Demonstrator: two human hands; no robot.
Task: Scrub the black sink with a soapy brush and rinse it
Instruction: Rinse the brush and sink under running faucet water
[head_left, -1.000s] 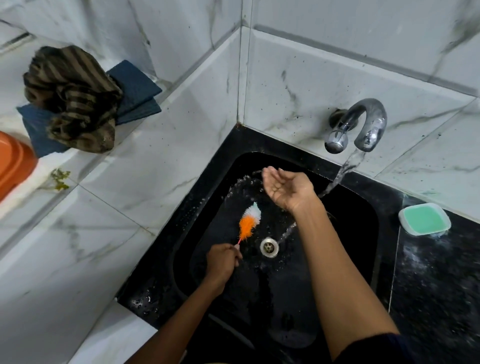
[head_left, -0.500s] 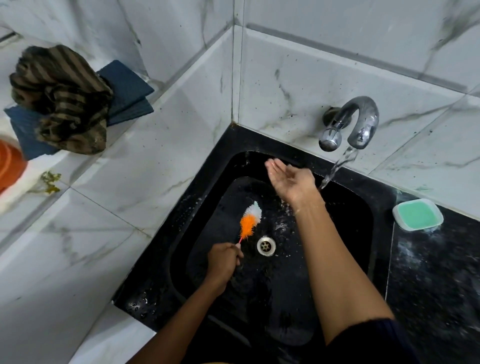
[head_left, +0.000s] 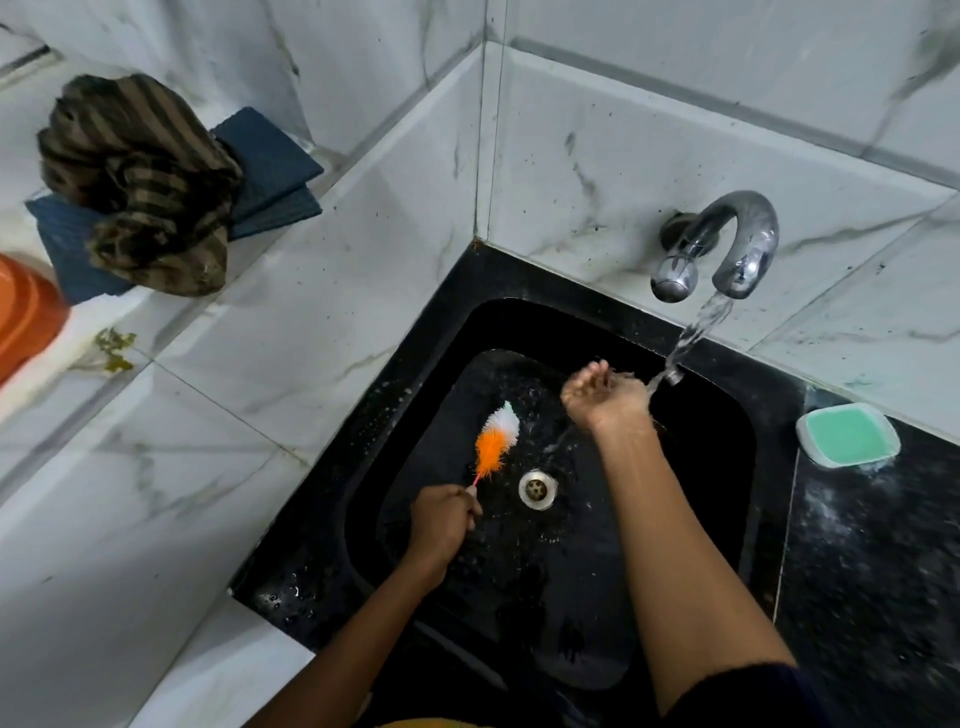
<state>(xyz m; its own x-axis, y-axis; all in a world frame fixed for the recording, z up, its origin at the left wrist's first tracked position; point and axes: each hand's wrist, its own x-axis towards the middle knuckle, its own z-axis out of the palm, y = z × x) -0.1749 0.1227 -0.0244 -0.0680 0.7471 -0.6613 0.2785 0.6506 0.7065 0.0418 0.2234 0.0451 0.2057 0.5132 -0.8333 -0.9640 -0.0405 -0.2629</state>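
Note:
The black sink (head_left: 717, 467) sits in a tiled corner, wet inside, with a metal drain (head_left: 537, 488) at its middle. My left hand (head_left: 444, 522) grips the thin handle of an orange and white brush (head_left: 496, 439), whose bristles lie on the basin floor left of the drain. My right hand (head_left: 605, 395) is cupped, palm up, fingers curled, beside the water stream (head_left: 693, 338) falling from the chrome tap (head_left: 727, 244). The stream lands at its far edge.
A white dish of green soap (head_left: 848, 435) stands on the black counter (head_left: 872, 571) right of the sink. On the left tiled ledge lie a striped brown cloth (head_left: 140, 182), folded blue cloths (head_left: 270, 171) and an orange tub (head_left: 26, 322).
My right hand has drawn back toward the tap and curled from flat into a cup at the stream. The left hand and brush stay in place.

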